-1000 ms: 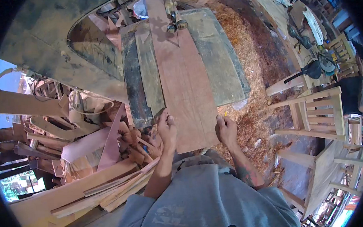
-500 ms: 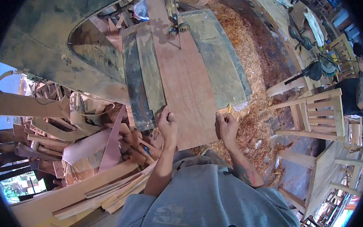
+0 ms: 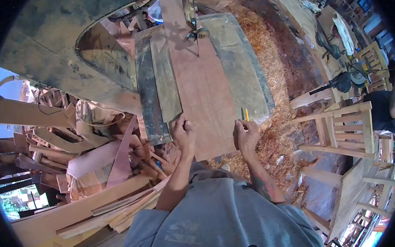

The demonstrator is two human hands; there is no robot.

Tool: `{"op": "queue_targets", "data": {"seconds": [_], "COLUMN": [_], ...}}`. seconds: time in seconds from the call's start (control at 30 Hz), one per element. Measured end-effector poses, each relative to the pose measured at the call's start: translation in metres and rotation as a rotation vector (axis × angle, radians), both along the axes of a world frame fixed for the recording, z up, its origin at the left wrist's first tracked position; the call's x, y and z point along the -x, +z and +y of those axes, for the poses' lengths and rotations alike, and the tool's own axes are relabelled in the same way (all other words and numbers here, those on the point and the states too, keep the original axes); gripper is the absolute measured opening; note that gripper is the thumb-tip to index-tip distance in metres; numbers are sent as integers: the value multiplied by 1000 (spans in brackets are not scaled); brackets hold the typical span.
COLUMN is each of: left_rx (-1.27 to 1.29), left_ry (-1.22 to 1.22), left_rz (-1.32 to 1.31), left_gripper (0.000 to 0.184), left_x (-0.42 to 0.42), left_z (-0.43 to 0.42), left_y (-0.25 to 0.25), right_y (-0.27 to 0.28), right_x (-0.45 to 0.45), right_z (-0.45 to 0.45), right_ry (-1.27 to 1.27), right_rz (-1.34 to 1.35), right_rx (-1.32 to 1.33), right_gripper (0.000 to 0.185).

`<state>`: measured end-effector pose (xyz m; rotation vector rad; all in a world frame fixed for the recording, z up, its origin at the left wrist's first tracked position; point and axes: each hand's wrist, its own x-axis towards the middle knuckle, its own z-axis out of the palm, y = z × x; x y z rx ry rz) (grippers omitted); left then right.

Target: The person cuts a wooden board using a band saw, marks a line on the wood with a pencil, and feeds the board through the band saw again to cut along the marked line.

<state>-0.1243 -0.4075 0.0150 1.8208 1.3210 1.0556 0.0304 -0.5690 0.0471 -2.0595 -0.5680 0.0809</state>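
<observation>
A long reddish board (image 3: 202,96) lies flat on the dusty saw table (image 3: 249,84), its near end overhanging the table edge. The thin blade and round guides (image 3: 197,34) of the bandsaw stand over its far part. My left hand (image 3: 183,131) grips the board's left edge near that end, fingers curled. On the opposite edge my right hand (image 3: 247,135) is closed on the board, with a yellow pencil (image 3: 247,115) sticking up just beyond its fingers. A narrower strip of wood (image 3: 165,75) lies along the board's left side.
The large machine body (image 3: 52,46) fills the upper left. Offcuts (image 3: 53,132) are piled at the left, with long planks (image 3: 117,212) below. Wood shavings (image 3: 273,73) cover the floor at right, beside a wooden chair frame (image 3: 342,128). Part of another person (image 3: 382,110) shows far right.
The board and both my hands have moved slightly forward, toward the blade. More of the yellow pencil shows now beyond my right hand.
</observation>
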Motion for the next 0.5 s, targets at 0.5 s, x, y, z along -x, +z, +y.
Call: {"op": "queue_targets", "data": {"seconds": [0.5], "left_rx": [-28], "left_ry": [-33], "left_rz": [99], "left_gripper": [26], "left_x": [-13], "left_z": [10], "left_y": [3], "right_y": [-22], "right_x": [-19], "right_z": [14], "right_ry": [49], "right_rz": [-175], "right_rx": [38], "right_gripper": [18]}}
